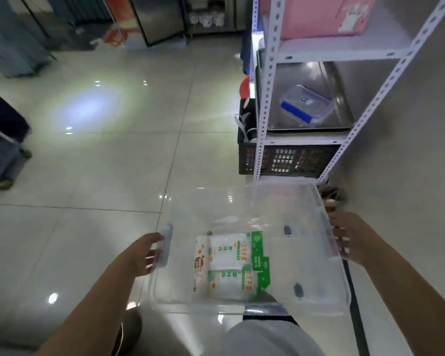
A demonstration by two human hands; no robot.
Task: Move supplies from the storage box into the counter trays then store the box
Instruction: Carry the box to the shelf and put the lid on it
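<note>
A clear plastic storage box hangs above the tiled floor in front of me, lid off. Inside lie white packets with green and orange print, stacked toward the box's left half. My left hand grips the box's left side at its handle. My right hand holds the right rim, fingers wrapped under the edge. The box's right half shows only small dark clips through the plastic.
A white slotted metal shelf rack stands just beyond the box on the right. Its middle shelf bears a steel tray with a blue-lidded container. A black crate sits below, a pink box above. Glossy floor tiles spread left.
</note>
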